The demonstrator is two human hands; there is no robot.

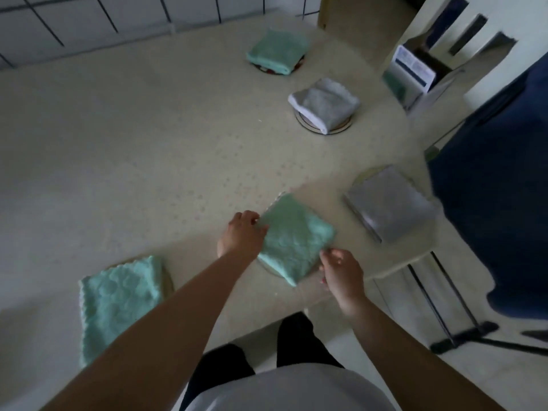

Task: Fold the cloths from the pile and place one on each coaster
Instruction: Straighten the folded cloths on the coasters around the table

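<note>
Far left, a green cloth [118, 301] sits folded on its coaster. My left hand [241, 235] and right hand [341, 272] pinch opposite edges of the middle green cloth [295, 238], settling it onto a coaster [268, 266]. Rightward, three more look placed; no pile visible, so I'd call it nearly finished. Pale speckled table [133, 137], tiled wall [89, 19] behind.

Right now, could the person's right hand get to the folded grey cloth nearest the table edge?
Probably yes. The right hand is at the green cloth, and only bare table lies between it and the grey cloth.
</note>
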